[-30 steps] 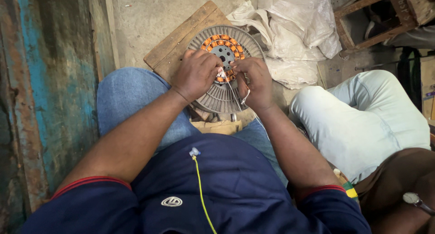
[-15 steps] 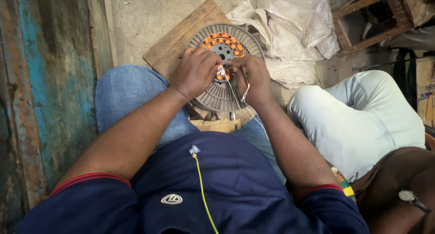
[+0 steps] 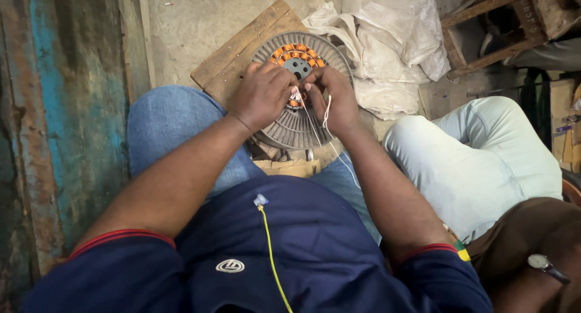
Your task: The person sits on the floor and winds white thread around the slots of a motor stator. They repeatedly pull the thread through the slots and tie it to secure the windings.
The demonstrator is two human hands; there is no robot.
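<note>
A round grey ribbed motor housing (image 3: 290,128) with orange copper windings (image 3: 298,51) around a dark hub lies on a wooden board (image 3: 242,46) in front of my knees. My left hand (image 3: 261,95) rests on the left part of the windings, fingers curled against them. My right hand (image 3: 330,98) is at the right of the hub, pinching a thin white string (image 3: 327,116) that loops over the fingers and trails down toward my lap. Both hands meet over the middle of the windings; what the fingertips grip there is hidden.
A worn blue-painted wall or door (image 3: 66,107) runs along the left. Crumpled white sacks (image 3: 393,46) lie beyond the board, with a wooden stool frame (image 3: 490,28) behind. Another person's knee in pale trousers (image 3: 484,155) and their arm with a wristwatch (image 3: 541,263) sit close at my right.
My hands stay on the windings with only small finger shifts. The white string now shows more plainly looped over my right hand.
</note>
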